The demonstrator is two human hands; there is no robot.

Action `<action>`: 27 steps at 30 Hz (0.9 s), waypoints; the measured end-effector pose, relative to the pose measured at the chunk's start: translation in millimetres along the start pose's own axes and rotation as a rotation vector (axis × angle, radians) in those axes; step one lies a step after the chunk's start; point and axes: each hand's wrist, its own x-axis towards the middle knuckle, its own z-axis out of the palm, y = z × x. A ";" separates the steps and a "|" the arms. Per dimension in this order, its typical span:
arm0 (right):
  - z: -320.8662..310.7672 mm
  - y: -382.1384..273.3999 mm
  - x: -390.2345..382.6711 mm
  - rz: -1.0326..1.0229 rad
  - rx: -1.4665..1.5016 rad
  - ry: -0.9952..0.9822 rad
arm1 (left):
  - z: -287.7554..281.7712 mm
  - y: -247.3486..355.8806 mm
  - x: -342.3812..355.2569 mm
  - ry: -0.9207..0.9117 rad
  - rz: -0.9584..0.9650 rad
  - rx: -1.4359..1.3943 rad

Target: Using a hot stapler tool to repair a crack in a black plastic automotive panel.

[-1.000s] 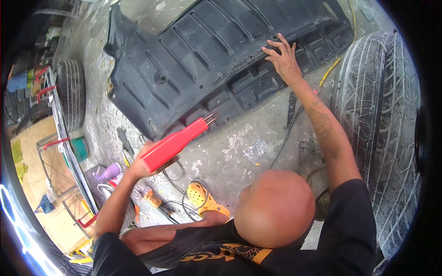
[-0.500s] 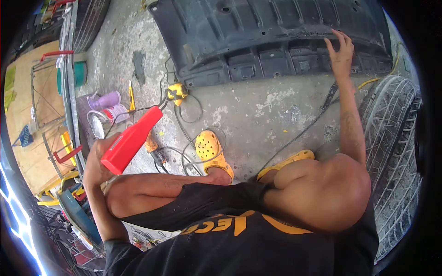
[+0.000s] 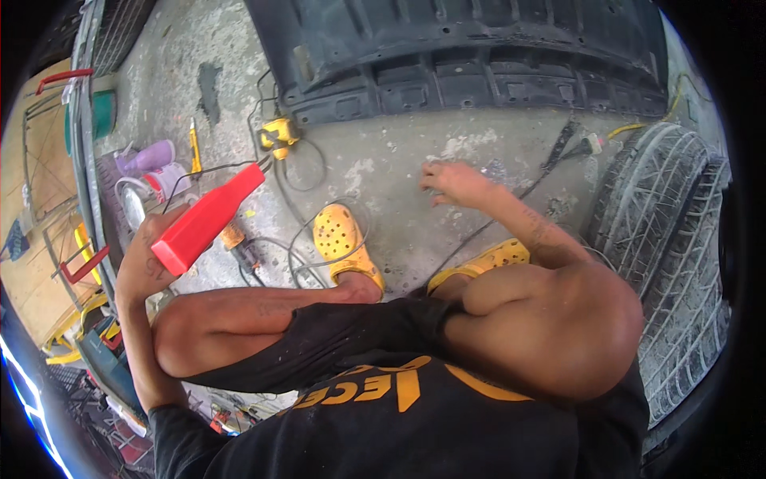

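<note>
The red tool [image 3: 209,219] looks smooth plastic, the panel [image 3: 471,49] matt plastic, the floor [image 3: 383,148] rough.

Fairly bright overall, diffuse, seems from above; source itself can't be told. Floor [image 3: 383,168] evenly lit, shadows soft. Lower-left rim: blown-out streak [image 3: 30,403], white with blue fringe, lamp or reflection unclear. Red tool [image 3: 209,219] saturated, upper face lighter than the side. Mild sheen on right knee [image 3: 598,323]. Shirt [image 3: 487,431] very dark, folds mostly lost. Panel [image 3: 471,52] dull grey, detail readable. Heavy fisheye: rail [image 3: 80,160] and tyre [image 3: 686,215] bend, corners black. Lower-left clutter [image 3: 227,411] mushy. Right hand [image 3: 456,184] slightly soft.
</note>
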 end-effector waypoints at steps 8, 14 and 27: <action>3.7 -4.7 1.4 0.161 -0.011 -0.093 | -0.9 8.3 2.8 -0.054 -0.015 -0.044; 9.8 -4.2 -6.5 0.097 -0.124 0.008 | 1.1 17.0 11.4 -0.084 -0.049 0.024; -46.7 -8.4 13.0 0.154 0.602 0.302 | -6.9 42.8 27.6 -0.086 0.103 -0.026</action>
